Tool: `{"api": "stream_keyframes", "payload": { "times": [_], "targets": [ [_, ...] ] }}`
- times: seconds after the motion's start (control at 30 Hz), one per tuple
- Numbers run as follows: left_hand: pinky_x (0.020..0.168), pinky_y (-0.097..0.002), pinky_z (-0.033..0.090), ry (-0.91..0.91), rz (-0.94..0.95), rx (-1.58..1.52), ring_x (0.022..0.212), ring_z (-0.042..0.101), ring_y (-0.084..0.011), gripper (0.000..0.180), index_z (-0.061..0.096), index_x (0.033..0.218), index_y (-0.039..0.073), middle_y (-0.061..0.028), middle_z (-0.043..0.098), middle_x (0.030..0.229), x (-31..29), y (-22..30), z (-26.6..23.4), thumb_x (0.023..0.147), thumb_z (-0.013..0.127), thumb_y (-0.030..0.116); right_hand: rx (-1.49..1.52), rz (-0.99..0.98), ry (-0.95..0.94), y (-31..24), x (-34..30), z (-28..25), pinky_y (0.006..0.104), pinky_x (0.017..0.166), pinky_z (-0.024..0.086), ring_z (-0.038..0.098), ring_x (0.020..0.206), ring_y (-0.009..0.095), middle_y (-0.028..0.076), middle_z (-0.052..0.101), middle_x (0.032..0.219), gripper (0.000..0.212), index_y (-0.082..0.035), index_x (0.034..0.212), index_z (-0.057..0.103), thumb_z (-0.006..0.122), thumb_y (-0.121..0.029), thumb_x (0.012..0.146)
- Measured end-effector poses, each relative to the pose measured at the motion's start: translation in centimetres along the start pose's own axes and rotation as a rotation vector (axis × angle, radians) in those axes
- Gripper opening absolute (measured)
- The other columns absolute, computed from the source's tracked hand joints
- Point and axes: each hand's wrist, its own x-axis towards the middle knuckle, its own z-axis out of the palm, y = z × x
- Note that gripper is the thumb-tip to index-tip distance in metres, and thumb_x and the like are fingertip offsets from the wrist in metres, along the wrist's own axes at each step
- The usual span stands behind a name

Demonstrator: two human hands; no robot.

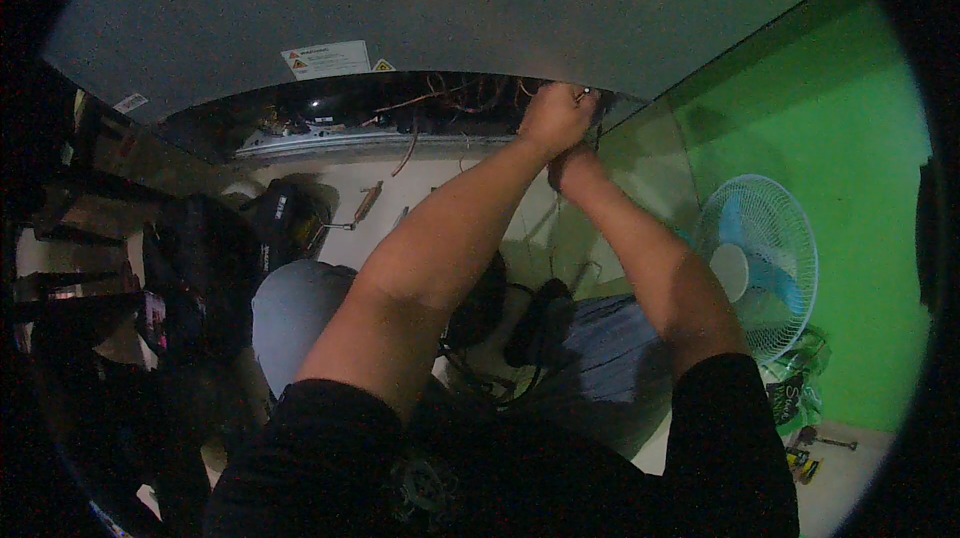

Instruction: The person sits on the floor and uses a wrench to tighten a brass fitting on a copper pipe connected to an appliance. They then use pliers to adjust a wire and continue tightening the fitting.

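A large grey appliance panel fills the top of the view. Below its curved edge lies a dark open compartment, with thin copper tubes looping through it. My left hand is closed at the compartment's right end, beside the corner; a small pale bit shows by its fingers, too small to name. Just under it is my right hand, bent inward, its fingers curled and partly hidden by the left hand. What either hand grips cannot be made out in this dim light.
A white fan with blue blades stands right, by the green wall. On the floor left lie a tool with a copper-coloured barrel and a black bag. Dark shelves stand far left; a green plastic bag sits lower right.
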Motion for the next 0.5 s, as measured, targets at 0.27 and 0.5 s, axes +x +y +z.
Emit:
{"api": "stream_keyframes", "payload": {
  "times": [0.27,0.5],
  "targets": [
    [0.089,-0.0473,0.050,0.051,0.048,-0.021,0.101,0.066,-0.0425,0.031,0.070,0.109,0.003,-0.0258,0.069,0.103,0.0,-0.3,0.3,0.093,0.063,0.029,0.010,-0.095,0.156,1.3,0.9,2.0,0.0505,0.082,0.054,0.068,0.095,0.040,0.021,0.070,0.106,0.028,-0.005,0.107,0.068,0.053,-0.023,0.091],
    [0.090,-0.0460,0.050,0.046,0.070,-0.039,0.103,0.066,-0.0412,0.032,0.070,0.112,0.004,-0.0252,0.069,0.105,0.1,-0.4,0.3,0.093,0.063,0.029,0.089,-0.033,0.206,1.1,0.7,1.5,0.0506,0.080,0.054,0.068,0.093,0.041,0.021,0.070,0.104,0.028,-0.005,0.105,0.069,0.053,-0.025,0.093]
  ]
}}
